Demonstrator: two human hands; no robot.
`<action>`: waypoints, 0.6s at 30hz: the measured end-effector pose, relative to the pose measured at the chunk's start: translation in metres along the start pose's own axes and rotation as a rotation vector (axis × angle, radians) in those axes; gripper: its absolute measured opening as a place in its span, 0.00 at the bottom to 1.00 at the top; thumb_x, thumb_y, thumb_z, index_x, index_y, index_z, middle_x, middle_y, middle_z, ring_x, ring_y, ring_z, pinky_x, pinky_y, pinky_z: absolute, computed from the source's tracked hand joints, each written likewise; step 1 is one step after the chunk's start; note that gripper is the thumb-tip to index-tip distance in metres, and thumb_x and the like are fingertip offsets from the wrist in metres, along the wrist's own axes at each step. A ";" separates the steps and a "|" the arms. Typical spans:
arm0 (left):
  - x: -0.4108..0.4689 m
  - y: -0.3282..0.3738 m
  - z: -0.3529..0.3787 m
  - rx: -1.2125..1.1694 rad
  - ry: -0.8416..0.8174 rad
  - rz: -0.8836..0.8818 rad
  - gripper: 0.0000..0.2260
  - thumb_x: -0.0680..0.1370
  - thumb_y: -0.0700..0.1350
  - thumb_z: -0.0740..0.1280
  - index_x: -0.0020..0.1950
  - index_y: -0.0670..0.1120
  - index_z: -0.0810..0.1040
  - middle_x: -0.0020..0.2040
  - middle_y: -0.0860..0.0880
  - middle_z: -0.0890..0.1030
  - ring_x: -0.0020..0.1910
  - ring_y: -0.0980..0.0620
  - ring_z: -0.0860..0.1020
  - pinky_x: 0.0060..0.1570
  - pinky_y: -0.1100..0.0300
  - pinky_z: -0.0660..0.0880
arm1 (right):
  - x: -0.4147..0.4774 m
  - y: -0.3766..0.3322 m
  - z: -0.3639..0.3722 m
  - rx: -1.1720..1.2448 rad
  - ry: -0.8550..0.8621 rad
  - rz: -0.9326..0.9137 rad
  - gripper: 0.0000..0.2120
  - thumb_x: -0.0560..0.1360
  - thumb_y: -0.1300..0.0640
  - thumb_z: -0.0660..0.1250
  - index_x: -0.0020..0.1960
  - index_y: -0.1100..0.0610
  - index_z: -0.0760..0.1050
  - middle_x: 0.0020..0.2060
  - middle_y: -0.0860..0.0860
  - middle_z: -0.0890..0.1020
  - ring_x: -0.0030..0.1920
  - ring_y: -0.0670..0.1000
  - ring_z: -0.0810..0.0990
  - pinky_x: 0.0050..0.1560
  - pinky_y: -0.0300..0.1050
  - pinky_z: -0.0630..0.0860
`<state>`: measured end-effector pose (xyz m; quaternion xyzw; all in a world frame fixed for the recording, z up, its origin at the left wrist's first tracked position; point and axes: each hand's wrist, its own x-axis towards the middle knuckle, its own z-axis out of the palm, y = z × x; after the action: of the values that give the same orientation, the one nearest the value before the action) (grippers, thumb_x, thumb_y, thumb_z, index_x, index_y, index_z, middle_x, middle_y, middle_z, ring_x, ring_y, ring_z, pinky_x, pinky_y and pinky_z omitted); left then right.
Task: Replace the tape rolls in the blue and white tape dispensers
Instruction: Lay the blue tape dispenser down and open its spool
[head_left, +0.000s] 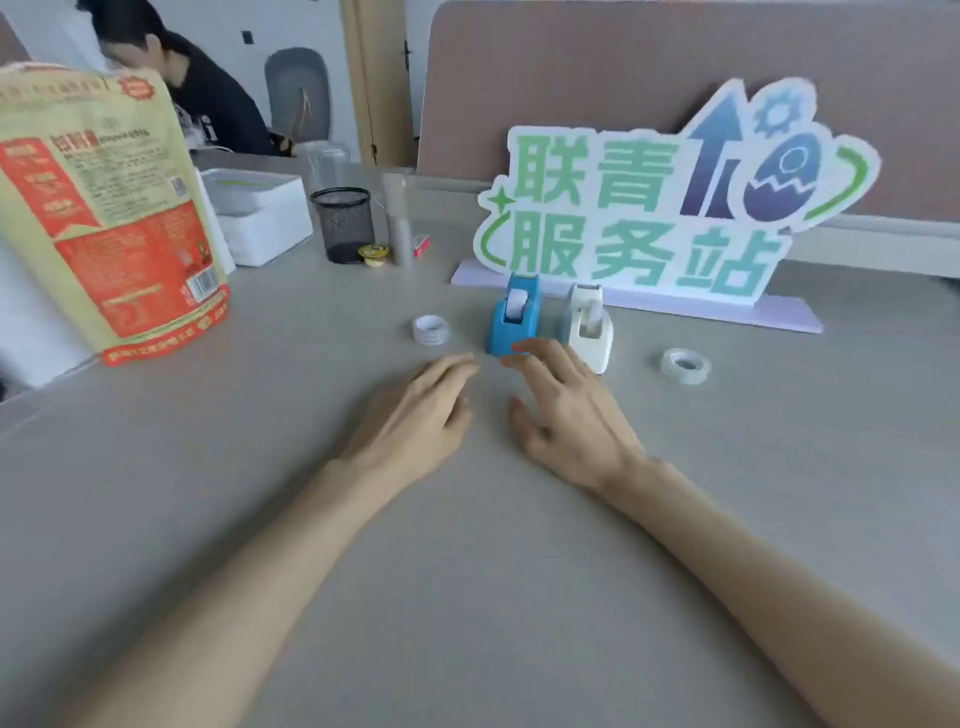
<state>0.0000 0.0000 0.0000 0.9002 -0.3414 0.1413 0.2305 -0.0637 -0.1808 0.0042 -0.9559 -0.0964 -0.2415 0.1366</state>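
blue tape dispenser (511, 322) stands upright on the grey desk (467, 597), just beside the white tape dispenser (589, 330) to its right; each carries a roll. a white tape roll (430, 330) lies flat to the left of the blue unit, a clear tape roll (685, 366) lies flat to the right of the white unit. right hand (569, 415) is empty, fingers spread, fingertips at the blue unit's near base; contact cannot be confirmed. left hand (415, 421) is empty, fingers loosely extended together, low over the desk. behind: standing sign (649, 197), mesh pen cup (345, 223), printed bag (104, 208) at left.
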 end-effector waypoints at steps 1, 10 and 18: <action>0.005 0.001 0.000 -0.012 -0.018 -0.026 0.20 0.78 0.42 0.60 0.71 0.50 0.69 0.72 0.55 0.70 0.67 0.51 0.71 0.59 0.53 0.73 | 0.002 0.001 0.000 0.013 -0.037 0.047 0.22 0.73 0.58 0.64 0.66 0.59 0.70 0.65 0.58 0.72 0.58 0.62 0.76 0.51 0.55 0.77; 0.056 0.004 0.027 -0.093 -0.183 -0.159 0.28 0.79 0.42 0.57 0.78 0.47 0.52 0.75 0.45 0.66 0.67 0.43 0.72 0.57 0.52 0.72 | 0.007 0.003 0.003 -0.053 -0.162 0.209 0.38 0.77 0.44 0.58 0.79 0.57 0.45 0.74 0.53 0.63 0.64 0.59 0.67 0.64 0.50 0.66; 0.066 -0.008 0.036 -0.193 -0.257 -0.226 0.29 0.78 0.47 0.58 0.78 0.57 0.52 0.70 0.48 0.73 0.62 0.42 0.76 0.56 0.50 0.75 | 0.012 -0.002 0.005 -0.073 -0.178 0.263 0.46 0.76 0.38 0.57 0.77 0.59 0.34 0.66 0.54 0.73 0.59 0.58 0.70 0.56 0.49 0.66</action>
<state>0.0566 -0.0493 -0.0060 0.9171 -0.2769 -0.0349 0.2848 -0.0516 -0.1760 0.0063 -0.9822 0.0267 -0.1392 0.1230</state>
